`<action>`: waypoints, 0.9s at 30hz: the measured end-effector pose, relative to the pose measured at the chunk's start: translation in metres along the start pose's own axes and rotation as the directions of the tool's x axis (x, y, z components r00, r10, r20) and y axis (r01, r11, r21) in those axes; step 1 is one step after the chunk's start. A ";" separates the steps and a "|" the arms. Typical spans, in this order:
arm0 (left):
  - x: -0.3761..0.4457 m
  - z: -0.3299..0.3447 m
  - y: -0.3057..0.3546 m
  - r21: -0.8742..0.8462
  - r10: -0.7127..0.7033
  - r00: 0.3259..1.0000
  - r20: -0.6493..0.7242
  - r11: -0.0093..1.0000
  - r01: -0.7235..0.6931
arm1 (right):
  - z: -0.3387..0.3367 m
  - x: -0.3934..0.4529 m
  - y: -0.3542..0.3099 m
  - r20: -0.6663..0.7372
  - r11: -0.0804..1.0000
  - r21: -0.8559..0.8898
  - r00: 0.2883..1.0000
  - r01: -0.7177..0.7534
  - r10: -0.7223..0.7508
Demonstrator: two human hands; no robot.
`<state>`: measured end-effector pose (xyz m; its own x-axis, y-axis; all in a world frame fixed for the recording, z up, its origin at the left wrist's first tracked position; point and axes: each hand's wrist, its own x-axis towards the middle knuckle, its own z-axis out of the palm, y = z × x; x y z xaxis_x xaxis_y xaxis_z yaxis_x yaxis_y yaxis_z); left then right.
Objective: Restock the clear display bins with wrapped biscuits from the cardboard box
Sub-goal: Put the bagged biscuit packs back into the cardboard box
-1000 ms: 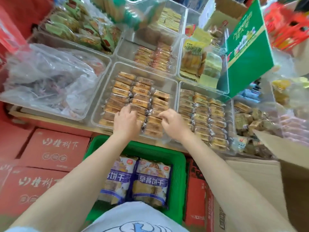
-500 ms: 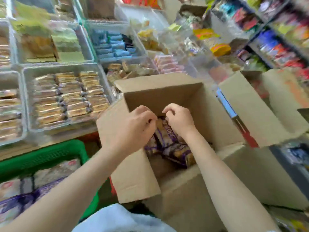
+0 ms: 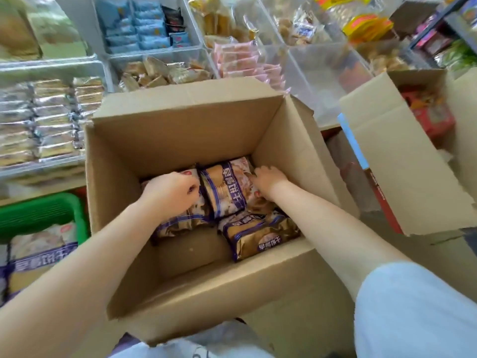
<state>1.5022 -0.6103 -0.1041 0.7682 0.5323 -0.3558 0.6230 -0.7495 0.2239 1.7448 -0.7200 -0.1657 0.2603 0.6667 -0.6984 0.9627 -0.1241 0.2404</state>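
- Cardboard box [image 3: 180, 130] holds purple biscuit packs [image 3: 227, 189] lying flat at its far end, long axes running away from the person.
- Left hand [image 3: 171, 193] curled on one pack; right hand [image 3: 268, 180] presses fingers onto another.
- Clear bins [image 3: 51, 161] behind hold wrapped biscuits.

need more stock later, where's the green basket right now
In the head view the green basket sits low at the left edge, left of the cardboard box, under the clear bins.

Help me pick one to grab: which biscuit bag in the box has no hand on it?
The nearest bag, at the box's front right, lies free; both others sit under hands.
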 end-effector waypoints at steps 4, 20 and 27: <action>0.004 0.003 0.006 -0.047 -0.014 1.000 0.015 0.999 0.015 | 0.024 0.027 0.006 -0.021 0.974 -0.228 1.000 0.004 -0.009; 0.006 -0.018 0.017 -0.877 -0.362 0.932 0.031 0.438 0.199 | -0.084 -0.025 -0.022 -0.654 0.537 0.627 0.756 0.564 -0.030; -0.038 -0.066 -0.002 -0.992 -0.453 0.883 -0.123 0.073 -0.101 | -0.135 -0.073 -0.076 -0.804 0.090 0.594 0.590 0.799 0.069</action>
<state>1.4814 -0.6033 -0.0315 0.4141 0.8581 -0.3037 0.1141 0.2821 0.9526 1.6427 -0.6602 -0.0423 0.1610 0.9760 0.1466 0.3388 0.0849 -0.9370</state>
